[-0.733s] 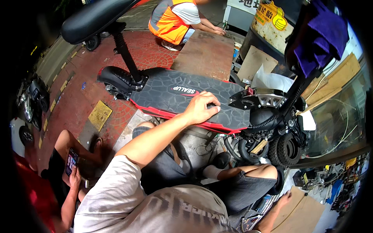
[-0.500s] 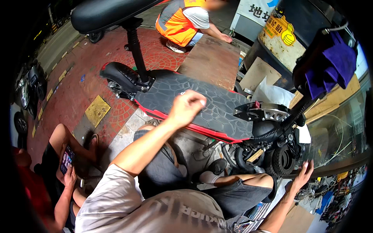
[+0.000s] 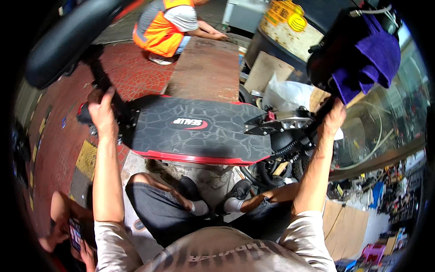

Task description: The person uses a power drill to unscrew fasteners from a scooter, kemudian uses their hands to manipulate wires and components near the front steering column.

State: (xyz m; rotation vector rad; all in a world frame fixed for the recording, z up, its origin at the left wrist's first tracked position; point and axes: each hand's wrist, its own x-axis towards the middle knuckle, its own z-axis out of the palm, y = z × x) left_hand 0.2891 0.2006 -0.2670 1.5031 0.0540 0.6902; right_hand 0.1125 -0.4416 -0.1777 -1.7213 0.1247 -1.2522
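In front of me stands an electric scooter with a black, crack-patterned deck (image 3: pixel 217 136) edged in red. My left hand (image 3: pixel 103 113) is closed round the black seat post (image 3: pixel 97 72), below the long black saddle (image 3: pixel 68 45). On the other side my right hand (image 3: pixel 334 117) grips the dark steering stem (image 3: pixel 321 111), its fingers partly hidden behind it. A purple cloth (image 3: pixel 371 63) hangs over the handlebar area above that hand. The metal folding bracket (image 3: pixel 283 121) lies at the deck's front end. Both my arms are stretched forward.
A brown board (image 3: pixel 204 68) lies beyond the deck, where a person in an orange vest (image 3: pixel 158 31) crouches. At lower left another person holds a phone (image 3: pixel 75 233). A rusty drum (image 3: pixel 290 41), white plastic bag (image 3: pixel 285 95) and glass panel (image 3: pixel 380 122) stand at right.
My left hand has moved from above the deck leftward onto the seat post. My right hand has risen from beside the front wheel to the stem. The saddle end now leans further left.
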